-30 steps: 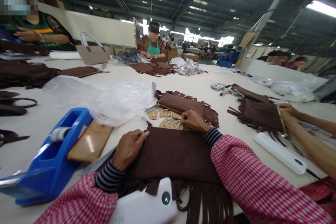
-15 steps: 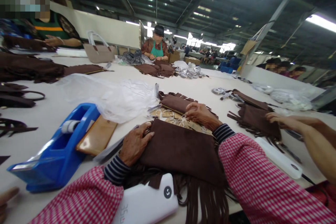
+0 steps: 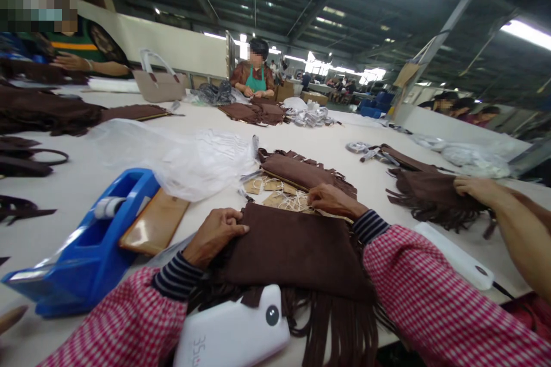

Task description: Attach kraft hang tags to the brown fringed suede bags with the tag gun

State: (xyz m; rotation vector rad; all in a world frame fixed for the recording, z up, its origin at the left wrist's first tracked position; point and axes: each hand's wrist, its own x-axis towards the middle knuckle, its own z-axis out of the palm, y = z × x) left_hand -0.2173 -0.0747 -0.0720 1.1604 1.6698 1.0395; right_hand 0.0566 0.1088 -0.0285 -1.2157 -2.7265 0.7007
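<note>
A dark brown fringed bag (image 3: 297, 246) lies flat in front of me, its long fringe hanging toward me over the table's near edge. My left hand (image 3: 214, 236) is closed at the bag's top left corner, thumb and fingers pinched on it. Just beyond the bag's upper edge are brown paper tags (image 3: 279, 199) with white strings. Over these tags is my right hand (image 3: 333, 200), fingers curled together; what its fingertips hold is hidden. A second brown fringed bag (image 3: 297, 167) with a gold zip lies behind the tags.
Left stand a blue tape dispenser (image 3: 92, 246) and a tan phone case or wallet (image 3: 155, 222). A white device (image 3: 235, 330) sits by my left forearm. Clear plastic (image 3: 193, 155) lies beyond. At right, another person's hand (image 3: 476, 190) touches a fringed bag (image 3: 430, 186).
My left hand has shifted slightly left and down at the bag's corner. My right hand has lowered a little toward the tags. The neighbour's hand has moved right with their bag.
</note>
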